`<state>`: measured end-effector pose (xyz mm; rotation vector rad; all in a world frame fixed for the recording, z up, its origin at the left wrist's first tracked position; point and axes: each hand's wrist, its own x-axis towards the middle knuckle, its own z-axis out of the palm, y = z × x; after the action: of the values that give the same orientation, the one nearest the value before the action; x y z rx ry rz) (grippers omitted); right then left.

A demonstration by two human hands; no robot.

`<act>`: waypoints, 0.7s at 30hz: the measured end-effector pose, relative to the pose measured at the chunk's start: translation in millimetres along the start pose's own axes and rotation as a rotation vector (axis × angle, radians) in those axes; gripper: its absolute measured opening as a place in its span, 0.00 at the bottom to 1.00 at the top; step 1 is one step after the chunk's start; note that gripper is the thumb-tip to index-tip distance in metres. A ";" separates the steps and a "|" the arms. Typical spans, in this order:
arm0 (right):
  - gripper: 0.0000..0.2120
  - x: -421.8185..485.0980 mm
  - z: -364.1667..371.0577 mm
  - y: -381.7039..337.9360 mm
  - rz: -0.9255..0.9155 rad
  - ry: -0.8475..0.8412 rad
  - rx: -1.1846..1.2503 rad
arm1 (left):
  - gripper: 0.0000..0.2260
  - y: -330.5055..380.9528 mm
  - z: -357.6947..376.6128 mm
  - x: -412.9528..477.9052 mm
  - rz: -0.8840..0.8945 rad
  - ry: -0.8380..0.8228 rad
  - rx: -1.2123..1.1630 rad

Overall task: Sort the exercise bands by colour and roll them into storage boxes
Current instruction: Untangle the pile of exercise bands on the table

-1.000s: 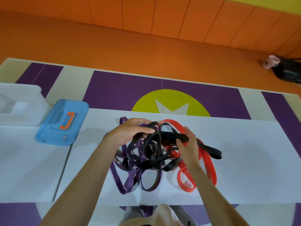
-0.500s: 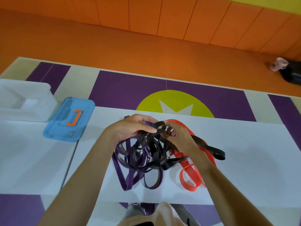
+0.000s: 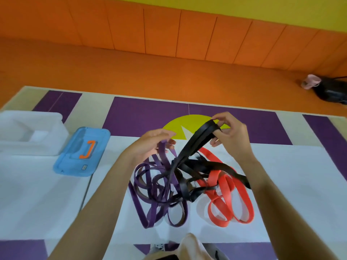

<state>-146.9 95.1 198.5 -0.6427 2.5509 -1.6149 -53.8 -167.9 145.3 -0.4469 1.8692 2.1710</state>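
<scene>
A tangle of exercise bands lies on the white table [image 3: 281,184] in front of me. Purple bands [image 3: 148,209] loop on its left side, black bands [image 3: 202,166] cross the middle, and red bands [image 3: 225,201] spread on the right. My right hand [image 3: 229,134] pinches the top of a black band [image 3: 197,139] and holds it lifted above the pile. My left hand [image 3: 152,145] grips a purple band [image 3: 163,152] at the pile's upper left. The lower ends of both held bands run into the tangle.
A clear white storage box [image 3: 28,132] stands at the far left of the table. Its blue lid [image 3: 82,152] with an orange handle lies beside it. A pink cup [image 3: 310,83] and a black bag [image 3: 332,91] sit on the orange floor at the far right.
My right hand has risen up and to the right, pulling a black band out of the tangle. My left hand has shifted onto a purple band. The camera has moved closer.
</scene>
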 end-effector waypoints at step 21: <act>0.13 -59.4 -55.3 168.4 0.542 -0.539 -0.701 | 0.08 12.4 16.3 1.9 0.184 0.253 -0.178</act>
<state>-160.3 226.1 65.8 -0.2932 2.4911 -0.3092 -61.4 -153.7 158.1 -0.6340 1.9155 2.5192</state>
